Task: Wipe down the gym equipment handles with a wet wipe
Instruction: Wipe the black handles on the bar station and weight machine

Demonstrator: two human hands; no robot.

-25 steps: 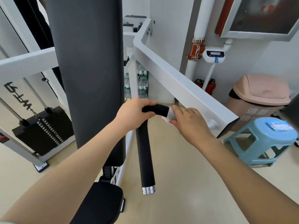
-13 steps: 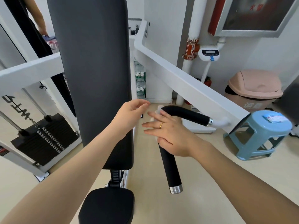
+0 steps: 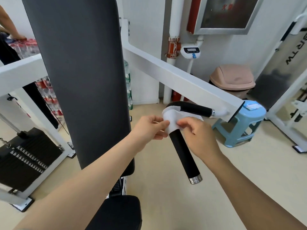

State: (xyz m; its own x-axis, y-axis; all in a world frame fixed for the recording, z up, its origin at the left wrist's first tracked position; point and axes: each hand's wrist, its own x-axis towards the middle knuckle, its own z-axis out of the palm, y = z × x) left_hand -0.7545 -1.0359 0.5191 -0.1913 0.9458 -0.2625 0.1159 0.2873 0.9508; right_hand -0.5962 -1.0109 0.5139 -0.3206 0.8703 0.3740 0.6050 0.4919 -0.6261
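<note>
From the head view I see my left hand [image 3: 150, 128] and right hand [image 3: 197, 135] each pinching an edge of the white wet wipe [image 3: 172, 117], draped over the bend of the black handle [image 3: 182, 146]. The handle juts from a white machine arm [image 3: 182, 80]. A tall black back pad [image 3: 79, 72] stands left. Beyond, on the beige floor [image 3: 240, 171], sit a blue stool [image 3: 239, 128] and what looks like a pink bin [image 3: 232, 78].
</note>
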